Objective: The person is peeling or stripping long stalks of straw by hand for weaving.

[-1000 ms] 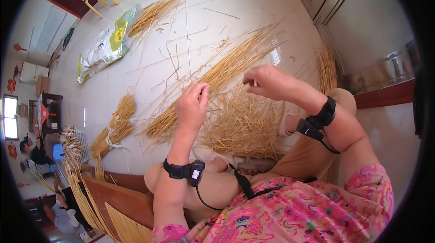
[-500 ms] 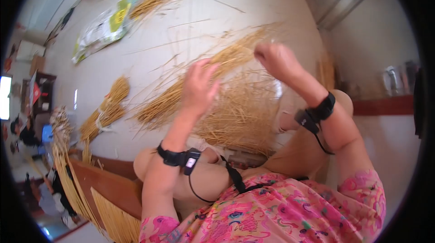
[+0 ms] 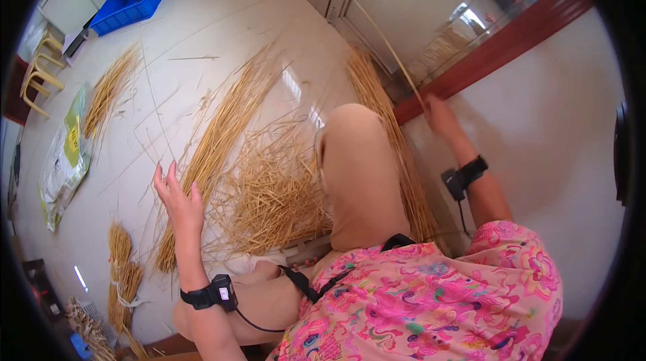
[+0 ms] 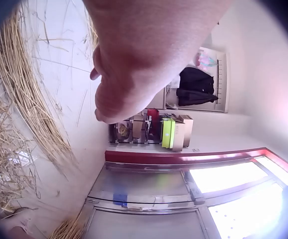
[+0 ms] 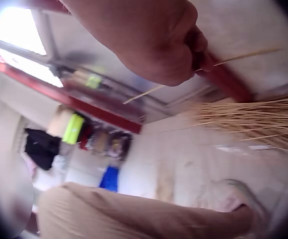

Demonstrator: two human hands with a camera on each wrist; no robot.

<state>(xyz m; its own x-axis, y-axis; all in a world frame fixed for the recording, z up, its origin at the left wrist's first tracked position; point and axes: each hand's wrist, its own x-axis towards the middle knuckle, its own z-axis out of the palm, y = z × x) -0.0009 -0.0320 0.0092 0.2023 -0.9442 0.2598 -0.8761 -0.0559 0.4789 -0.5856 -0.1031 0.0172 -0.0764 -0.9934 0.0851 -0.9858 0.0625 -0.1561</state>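
My right hand (image 3: pixel 441 119), out to the right past the knee, grips a single long straw stalk (image 3: pixel 390 45). The stalk slants up and left in front of the glass door panel. In the right wrist view the fingers of the right hand (image 5: pixel 166 57) curl round the stalk (image 5: pixel 248 55), which sticks out on both sides. With fingers spread and holding nothing, my left hand (image 3: pixel 182 205) hovers at the near end of a long straw bundle (image 3: pixel 225 122). Between the hands, on the floor, lies a heap of short loose straw (image 3: pixel 276 189).
More long straw (image 3: pixel 373 88) lies right of the raised knee (image 3: pixel 360 166). On the left are a tied straw bundle (image 3: pixel 122 280), a plastic sack (image 3: pixel 67 159) and another straw bunch (image 3: pixel 111 88). A blue crate (image 3: pixel 131 4) stands far back, near a yellow stool (image 3: pixel 44 68).
The head view has turned right. My right hand has swung away from the left, out to the right, and a straw stalk now shows in it. The left hand's fingers have spread from a closer curl.
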